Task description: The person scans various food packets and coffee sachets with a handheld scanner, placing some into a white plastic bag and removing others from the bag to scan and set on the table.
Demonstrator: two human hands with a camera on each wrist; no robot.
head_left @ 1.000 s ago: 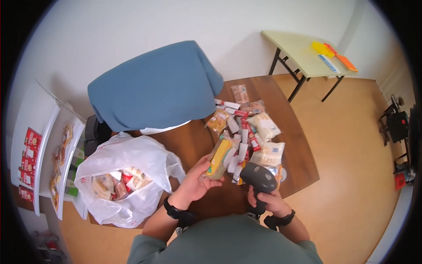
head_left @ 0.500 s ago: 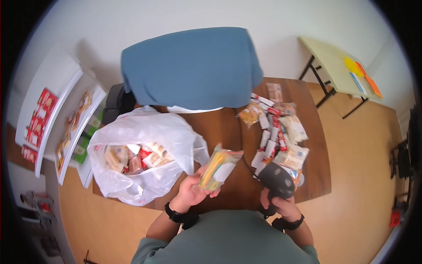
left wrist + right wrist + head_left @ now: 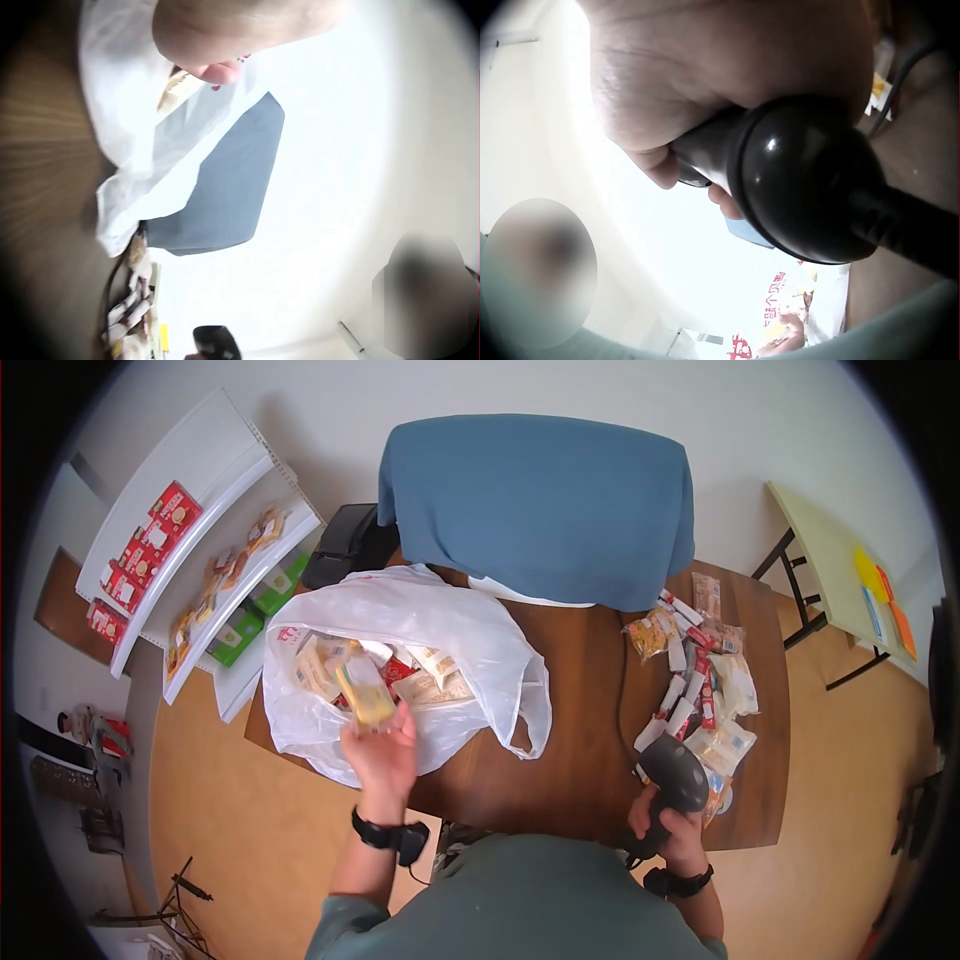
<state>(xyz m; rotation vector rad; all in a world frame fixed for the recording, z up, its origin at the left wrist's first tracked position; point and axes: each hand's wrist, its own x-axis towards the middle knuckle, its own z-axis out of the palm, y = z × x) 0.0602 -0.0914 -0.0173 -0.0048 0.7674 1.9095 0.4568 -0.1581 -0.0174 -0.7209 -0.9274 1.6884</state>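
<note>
Over the mouth of a white plastic bag [image 3: 470,630], my left hand [image 3: 382,755] holds a yellow packaged item [image 3: 366,692] by its lower end; inside the bag lie several wrapped packages. The left wrist view shows the left hand [image 3: 232,30] at the bag [image 3: 127,82], its held item out of sight. My right hand [image 3: 675,835] grips the handle of a dark handheld scanner [image 3: 672,772], above the table's right part. In the right wrist view the right hand [image 3: 712,67] wraps round the handle, whose rounded black end [image 3: 802,180] faces the camera.
Several snack packs and red-and-white sticks [image 3: 700,690] are piled on the right of the brown table [image 3: 570,690]. A blue cloth [image 3: 540,510] covers something at the back. White shelves [image 3: 235,470] with goods stand left, a dark device [image 3: 345,545] beside them. Another table [image 3: 850,580] is far right.
My left hand has moved left with the yellow item, from mid-table to over the bag. The right hand still holds the scanner. The head view has shifted left.
</note>
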